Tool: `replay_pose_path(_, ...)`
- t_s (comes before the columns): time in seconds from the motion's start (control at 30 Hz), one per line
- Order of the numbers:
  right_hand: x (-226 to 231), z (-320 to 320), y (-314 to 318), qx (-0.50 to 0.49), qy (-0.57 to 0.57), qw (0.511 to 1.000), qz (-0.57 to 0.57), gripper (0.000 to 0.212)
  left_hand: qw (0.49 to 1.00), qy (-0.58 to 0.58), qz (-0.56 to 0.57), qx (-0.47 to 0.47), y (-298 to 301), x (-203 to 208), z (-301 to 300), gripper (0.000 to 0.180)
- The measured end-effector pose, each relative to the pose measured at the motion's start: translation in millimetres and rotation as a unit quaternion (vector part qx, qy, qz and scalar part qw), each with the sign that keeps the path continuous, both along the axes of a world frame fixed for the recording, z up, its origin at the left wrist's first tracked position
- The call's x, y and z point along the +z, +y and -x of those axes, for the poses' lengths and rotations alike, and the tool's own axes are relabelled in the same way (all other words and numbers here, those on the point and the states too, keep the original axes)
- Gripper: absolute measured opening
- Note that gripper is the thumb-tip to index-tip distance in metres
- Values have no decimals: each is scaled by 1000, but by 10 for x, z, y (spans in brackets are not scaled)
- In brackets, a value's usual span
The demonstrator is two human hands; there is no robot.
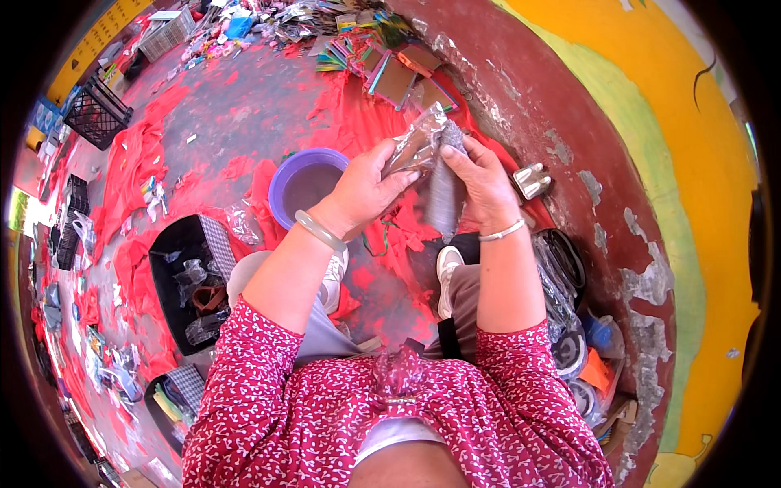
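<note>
Here we are, just past twelve o'clock from the middle of my view: a clear plastic packet (416,142), something brown inside, pinched between the thumb and fingers of my left hand (366,183). And at half past one, the grey cloth (443,191), its top pressed under the thumb of my right hand (486,183), the rest hanging down, blurred toward its lower end. Whether cloth and packet touch, I can't quite tell!

The wrapper shines and creases; I'd call it light, thin and slippery, easily torn by a hard tug. How stiff the brown contents are, I can't tell, so a broad, flat pinch near the lower edge looks safest, leaving the upper end free. The cloth droops, so soft and limp by my reckoning; bunch it near the top and it should hold without squeezing.

Over at ten, the purple basin (279,195); half past eight, a black box (163,281) with clear-wrapped pieces inside.
</note>
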State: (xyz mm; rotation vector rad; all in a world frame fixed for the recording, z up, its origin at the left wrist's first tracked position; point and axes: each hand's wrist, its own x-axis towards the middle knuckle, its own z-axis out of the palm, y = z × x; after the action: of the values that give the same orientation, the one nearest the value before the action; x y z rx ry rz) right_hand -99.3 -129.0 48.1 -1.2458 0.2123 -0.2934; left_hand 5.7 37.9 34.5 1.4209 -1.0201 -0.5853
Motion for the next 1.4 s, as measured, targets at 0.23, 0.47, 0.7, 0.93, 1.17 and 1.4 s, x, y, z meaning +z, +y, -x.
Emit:
replay_pose_path(0.23, -174, -190, 91, -212, -100, 931, 280, 17, 967, 225, 100, -65, -53, 31, 107, 45)
replay_pose_path(0.47, 8, -15, 65, -174, -123, 903, 373, 23, 952, 263, 8, -154, 72, 133, 10, 55)
replay_pose_path(0.7, 119, 97, -94, -36, -69, 943, 324, 17, 936, 311, -10, -167, 139, 223, 44, 62)
replay_pose_path(0.93, 100, 84, -163, -80, -54, 922, 375, 16, 944, 291, -6, -155, 132, 260, 13, 63)
replay_pose_path(1.17, 80, 55, -185, -156, -59, 909, 381, 17, 942, 304, 20, -141, 128, 307, 43, 58)
replay_pose_path(1.4, 235, 183, -424, -225, -75, 969, -67, 24, 952, 295, 48, -62, 248, 181, -132, 52)
